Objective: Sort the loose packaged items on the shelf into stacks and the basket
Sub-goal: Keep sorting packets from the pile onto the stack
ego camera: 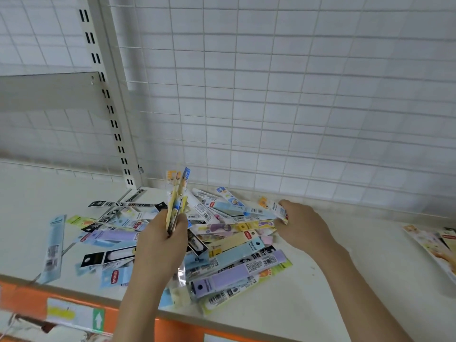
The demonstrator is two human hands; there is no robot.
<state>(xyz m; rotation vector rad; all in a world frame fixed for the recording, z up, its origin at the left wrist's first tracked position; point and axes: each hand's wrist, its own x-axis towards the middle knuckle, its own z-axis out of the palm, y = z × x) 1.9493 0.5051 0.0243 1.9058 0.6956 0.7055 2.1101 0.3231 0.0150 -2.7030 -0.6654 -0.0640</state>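
Pale shelf [308, 287] bearing heaped packets [237, 245]

Left hand [161, 239] was raised, fingers closed around a held bundle; right hand [302, 224] reached forward, fingertips pinching.

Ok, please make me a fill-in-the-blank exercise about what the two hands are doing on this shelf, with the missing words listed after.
1. The left hand holds a bundle of packets standing ____.
2. The right hand grips one packet at the ____ edge of the pile.
3. The front edge of the shelf is coloured ____.

Missing words: upright; right; orange
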